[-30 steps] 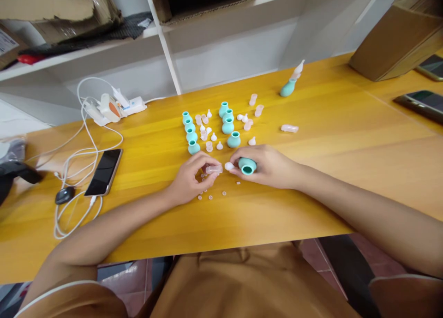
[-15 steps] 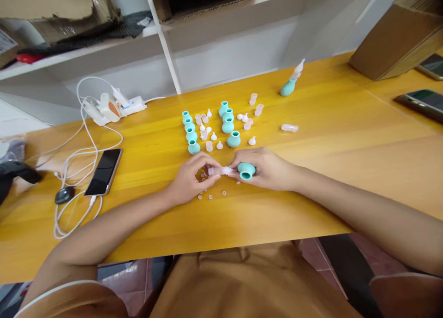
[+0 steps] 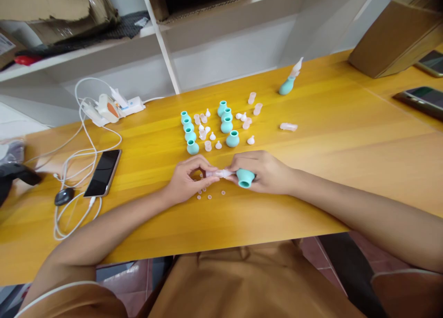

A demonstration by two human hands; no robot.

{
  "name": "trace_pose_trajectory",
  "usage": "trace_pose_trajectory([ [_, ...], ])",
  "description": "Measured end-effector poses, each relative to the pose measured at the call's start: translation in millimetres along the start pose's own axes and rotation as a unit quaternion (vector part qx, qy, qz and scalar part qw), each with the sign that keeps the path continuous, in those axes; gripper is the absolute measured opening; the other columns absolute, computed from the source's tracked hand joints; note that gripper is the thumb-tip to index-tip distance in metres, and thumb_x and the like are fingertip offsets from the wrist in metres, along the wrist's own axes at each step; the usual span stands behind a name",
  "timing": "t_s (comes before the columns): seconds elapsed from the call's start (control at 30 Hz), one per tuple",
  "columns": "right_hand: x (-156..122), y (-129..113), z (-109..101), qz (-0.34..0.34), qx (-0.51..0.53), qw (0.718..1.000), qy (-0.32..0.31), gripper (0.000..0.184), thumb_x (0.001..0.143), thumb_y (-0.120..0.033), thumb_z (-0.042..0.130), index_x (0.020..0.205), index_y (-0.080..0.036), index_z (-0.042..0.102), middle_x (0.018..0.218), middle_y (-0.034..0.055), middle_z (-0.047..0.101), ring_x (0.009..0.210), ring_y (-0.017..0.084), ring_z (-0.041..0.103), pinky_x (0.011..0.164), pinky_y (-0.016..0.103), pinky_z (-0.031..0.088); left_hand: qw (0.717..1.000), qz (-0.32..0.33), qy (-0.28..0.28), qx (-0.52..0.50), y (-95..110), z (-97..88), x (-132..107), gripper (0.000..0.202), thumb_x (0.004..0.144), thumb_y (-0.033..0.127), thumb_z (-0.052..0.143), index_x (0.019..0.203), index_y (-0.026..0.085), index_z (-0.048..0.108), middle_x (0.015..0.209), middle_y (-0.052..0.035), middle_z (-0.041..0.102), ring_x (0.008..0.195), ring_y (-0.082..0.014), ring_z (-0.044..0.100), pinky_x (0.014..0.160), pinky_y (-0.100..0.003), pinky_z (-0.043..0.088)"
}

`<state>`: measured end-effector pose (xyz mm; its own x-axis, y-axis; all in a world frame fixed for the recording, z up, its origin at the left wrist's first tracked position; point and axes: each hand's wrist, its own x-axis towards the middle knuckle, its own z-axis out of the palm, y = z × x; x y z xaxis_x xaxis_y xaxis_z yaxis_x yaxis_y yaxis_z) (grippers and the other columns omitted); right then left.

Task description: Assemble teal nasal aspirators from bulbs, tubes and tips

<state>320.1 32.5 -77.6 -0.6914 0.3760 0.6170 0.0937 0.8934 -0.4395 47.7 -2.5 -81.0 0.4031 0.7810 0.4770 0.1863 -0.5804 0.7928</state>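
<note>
- Head view: left hand [image 3: 183, 182] pinches a clear tube [image 3: 218, 174]; right hand [image 3: 270, 172] pinches a white tip [image 3: 226, 173] against it while cradling a teal bulb [image 3: 245, 177], between the desk's [image 3: 155, 235] front and back edges.
- Crooked pressure could slip the tip off; a slack palm could drop the bulb.

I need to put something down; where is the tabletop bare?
Bare wood lies between the clear tube, right forearm and nearer right-side phone, and from the small rings to the table's near edge. Crowded: beyond left hand and right hand, with teal bulbs, white tips, pale connectors; also left, among white cables.
</note>
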Motion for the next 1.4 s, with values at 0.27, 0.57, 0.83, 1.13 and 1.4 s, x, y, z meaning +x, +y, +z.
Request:
trace_pose_trajectory([
  [0.27, -2.8, -7.5, 11.9, 0.003, -0.028, 0.997, 0.070, 0.013, 0.104, -0.029, 0.074, 0.104, -0.020, 0.064, 0.087, 0.0033, 0.072, 0.072, 0.013, 0.066, 0.065, 0.025, 0.050, 0.989, -0.038, 0.042, -0.133, 3.5, 4.4, -2.6, 0.016, 0.087, 0.021, 0.093, 0.094, 0.020, 0.079, 0.090, -0.0024, 0.076, 0.080, -0.0106, 0.070, 0.076, -0.025, 0.058],
  [0.57, -0.9, -7.5, 12.5, 0.009, 0.009, 0.997, 0.075, 0.012, 0.104, -0.026, 0.074, 0.101, -0.019, 0.064, 0.083, 0.0026, 0.071, 0.068, 0.012, 0.063, 0.063, 0.023, 0.047, 0.979, -0.098, 0.045, -0.171, 4.0, 6.0, 0.1, 0.025, 0.083, 0.031, 0.097, 0.087, 0.018, 0.076, 0.083, -0.0019, 0.074, 0.077, -0.0122, 0.069, 0.073, -0.027, 0.059],
  [0.83, -0.7, -8.0, 17.4, 0.019, 0.017, 0.995, 0.095, 0.016, 0.103, -0.025, 0.076, 0.097, -0.019, 0.063, 0.081, 0.0016, 0.069, 0.065, 0.011, 0.059, 0.061, 0.023, 0.045, 0.973, -0.141, 0.046, -0.178, 4.7, 8.4, -0.4, 0.032, 0.080, 0.036, 0.099, 0.084, 0.017, 0.073, 0.084, -0.0019, 0.074, 0.075, -0.0114, 0.068, 0.071, -0.025, 0.057],
  [1.13, -3.1, 2.1, 3.0, -0.041, 0.004, 0.999, -0.032, 0.006, 0.108, -0.024, 0.065, 0.103, -0.020, 0.065, 0.086, 0.0038, 0.068, 0.074, 0.015, 0.063, 0.069, 0.026, 0.049, 0.995, -0.077, -0.022, -0.059, 7.7, 3.2, -1.8, 0.019, 0.084, 0.031, 0.095, 0.089, 0.018, 0.082, 0.091, -0.0058, 0.081, 0.076, -0.0127, 0.073, 0.069, -0.025, 0.057],
  [1.4, -4.6, 2.0, 5.9, -0.038, -0.007, 0.999, -0.032, 0.005, 0.108, -0.024, 0.065, 0.109, -0.019, 0.065, 0.091, 0.0054, 0.071, 0.077, 0.016, 0.065, 0.072, 0.027, 0.050, 0.998, -0.049, -0.028, -0.027, 9.3, 0.6, -1.8, 0.016, 0.087, 0.030, 0.094, 0.091, 0.019, 0.083, 0.089, -0.0052, 0.080, 0.072, -0.0120, 0.071, 0.067, -0.025, 0.057],
])
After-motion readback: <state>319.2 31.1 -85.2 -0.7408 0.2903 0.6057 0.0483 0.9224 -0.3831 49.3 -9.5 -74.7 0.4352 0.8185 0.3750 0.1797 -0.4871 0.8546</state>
